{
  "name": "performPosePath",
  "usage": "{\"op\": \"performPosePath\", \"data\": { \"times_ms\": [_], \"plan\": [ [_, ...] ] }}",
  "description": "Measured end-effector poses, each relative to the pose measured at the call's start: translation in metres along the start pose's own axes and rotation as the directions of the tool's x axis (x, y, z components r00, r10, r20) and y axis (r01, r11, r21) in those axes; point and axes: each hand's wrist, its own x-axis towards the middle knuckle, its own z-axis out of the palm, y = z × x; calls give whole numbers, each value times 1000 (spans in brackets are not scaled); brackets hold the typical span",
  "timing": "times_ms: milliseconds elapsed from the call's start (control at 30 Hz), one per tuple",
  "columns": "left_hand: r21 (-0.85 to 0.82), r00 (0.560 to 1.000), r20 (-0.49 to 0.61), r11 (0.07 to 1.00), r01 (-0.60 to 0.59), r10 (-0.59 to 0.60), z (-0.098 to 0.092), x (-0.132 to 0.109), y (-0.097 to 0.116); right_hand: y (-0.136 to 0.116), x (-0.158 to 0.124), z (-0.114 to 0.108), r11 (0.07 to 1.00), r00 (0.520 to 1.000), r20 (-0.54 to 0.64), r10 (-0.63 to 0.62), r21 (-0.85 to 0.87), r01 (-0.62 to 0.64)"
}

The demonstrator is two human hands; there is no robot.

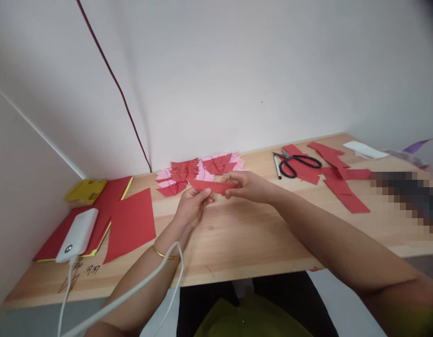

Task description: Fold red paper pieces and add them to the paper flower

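A folded strip of red paper is held just above the table, between my two hands. My left hand pinches its left part, with the thumb on top. The fingers of my right hand close on the strip's right end. Behind the strip lie folded red paper pieces and folded pink paper pieces, grouped in two clusters near the wall. The fine folds of the held strip are too small to tell.
Black-handled scissors and a white pen lie at the back right beside red paper scraps. At left are red sheets, a white power bank with a cable, and a yellow packet. The cable crosses my left forearm.
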Motion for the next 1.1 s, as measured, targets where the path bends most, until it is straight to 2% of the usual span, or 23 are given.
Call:
{"op": "performPosePath", "data": {
  "times_ms": [100, 167, 333, 500, 600, 700, 933, 1100],
  "plan": [
    [15, 994, -100, 999, -38, 40, -6, 5, 2, 6, 3, -4, 998, 996, -80, 27, 55, -22],
    [29, 991, -121, 998, -53, 57, -8, 7, 1, 10, 5, -2, 997, 990, -137, 31, 71, -22],
    [136, 992, -6, 983, -122, 124, -2, 5, -10, 10, 9, 12, 999, 968, -251, -9, -53, -5],
    [170, 994, 45, 980, -103, 96, 0, 4, -18, 10, 8, 17, 997, 997, -71, -40, -68, 35],
    [109, 998, 27, 993, -55, 53, -1, 5, -18, 13, 9, 15, 994, 996, -83, -25, -105, 16],
    [-12, 1000, 28, 1000, -12, 13, -1, 5, -16, 14, 10, 13, 1000, 998, -61, -1, -28, -1],
    [-183, 976, 178, 970, 158, -125, 2, 2, -11, 13, 11, 4, 991, 997, 53, -51, 124, 44],
    [-204, 960, 201, 950, 235, -195, 2, 1, -10, 15, 11, 2, 991, 1000, 8, -23, 134, 22]
  ]
}}
